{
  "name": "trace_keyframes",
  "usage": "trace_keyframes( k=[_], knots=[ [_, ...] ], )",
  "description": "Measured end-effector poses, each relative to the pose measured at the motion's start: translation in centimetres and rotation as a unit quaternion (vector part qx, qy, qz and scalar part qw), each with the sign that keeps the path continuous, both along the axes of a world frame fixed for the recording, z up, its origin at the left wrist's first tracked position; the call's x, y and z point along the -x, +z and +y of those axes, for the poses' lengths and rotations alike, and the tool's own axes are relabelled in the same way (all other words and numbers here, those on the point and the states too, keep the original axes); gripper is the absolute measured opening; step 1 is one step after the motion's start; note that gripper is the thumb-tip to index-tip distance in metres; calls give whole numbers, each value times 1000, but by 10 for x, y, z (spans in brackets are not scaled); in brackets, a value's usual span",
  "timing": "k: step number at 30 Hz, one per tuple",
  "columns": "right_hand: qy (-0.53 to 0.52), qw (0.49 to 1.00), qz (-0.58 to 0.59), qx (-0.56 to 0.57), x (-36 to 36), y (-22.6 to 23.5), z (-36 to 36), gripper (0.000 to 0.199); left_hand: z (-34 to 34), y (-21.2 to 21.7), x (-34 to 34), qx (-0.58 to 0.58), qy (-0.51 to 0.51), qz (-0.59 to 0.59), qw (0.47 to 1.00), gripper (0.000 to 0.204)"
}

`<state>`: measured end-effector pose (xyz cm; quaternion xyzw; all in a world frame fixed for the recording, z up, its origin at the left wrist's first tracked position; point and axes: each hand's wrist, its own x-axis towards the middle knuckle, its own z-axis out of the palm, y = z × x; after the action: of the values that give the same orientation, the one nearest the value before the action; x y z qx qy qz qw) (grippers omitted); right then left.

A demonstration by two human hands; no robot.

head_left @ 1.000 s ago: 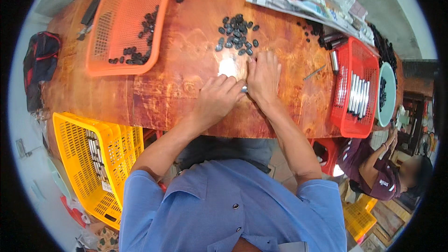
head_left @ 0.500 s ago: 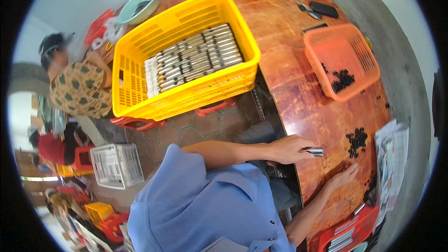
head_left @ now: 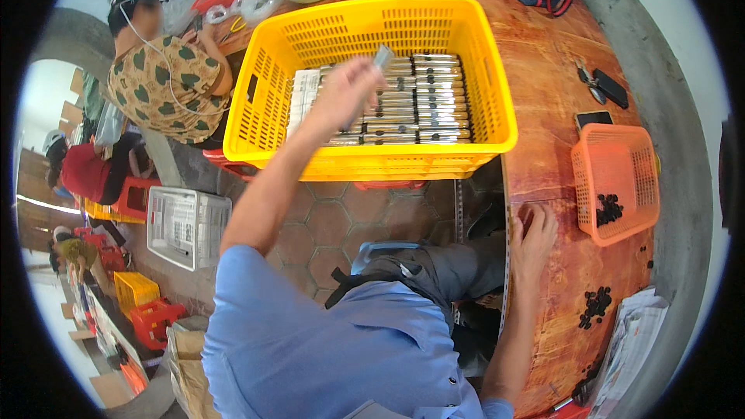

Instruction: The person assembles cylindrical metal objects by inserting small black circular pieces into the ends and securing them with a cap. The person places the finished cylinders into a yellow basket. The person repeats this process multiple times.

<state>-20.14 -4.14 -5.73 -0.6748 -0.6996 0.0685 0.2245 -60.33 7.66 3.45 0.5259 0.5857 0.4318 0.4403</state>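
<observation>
My left hand (head_left: pixel 347 97) is raised over a yellow plastic crate (head_left: pixel 372 164), pinching a short shiny silver tube (head_left: pixel 382 57) that points up from the fingertips. Inside the crate lie stacked rows of silver metal tubes (head_left: pixel 438 101) with black parts on them, and a whitish block (head_left: pixel 301 97) at their left. My forearm hides part of the rows. At the near edge of the wooden table (head_left: pixel 551 147) rests my right hand (head_left: pixel 534 237), its fingers loosely bent and apart, with nothing visible in them.
Black small pieces (head_left: pixel 595 306) lie heaped on the table, and more sit in an orange basket (head_left: pixel 617 140). Papers (head_left: pixel 632 349) are stacked nearby. Keys, a black case (head_left: pixel 611 88) and a phone lie farther back. A co-worker (head_left: pixel 159 77) sits left of the crate; a grey crate (head_left: pixel 186 225) stands on the floor.
My left hand has swung from the table to above the yellow crate, carrying the silver tube. My right hand has moved away from the black pieces to the table edge. The view has turned left.
</observation>
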Motion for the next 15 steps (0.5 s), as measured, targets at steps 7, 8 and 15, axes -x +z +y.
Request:
trace_keyframes(
  k=[7,8,15],
  knots=[
    [-13,996,-86,-17,-8,-31,27,51,56,-67,126,-2,-76,227,971,52],
    [-19,995,-94,-11,-7,-32,27,51,56,-77,131,29,-78,351,933,51],
    [-25,992,-123,-3,-8,-37,32,51,52,-134,145,105,-308,423,846,32]
  ],
)
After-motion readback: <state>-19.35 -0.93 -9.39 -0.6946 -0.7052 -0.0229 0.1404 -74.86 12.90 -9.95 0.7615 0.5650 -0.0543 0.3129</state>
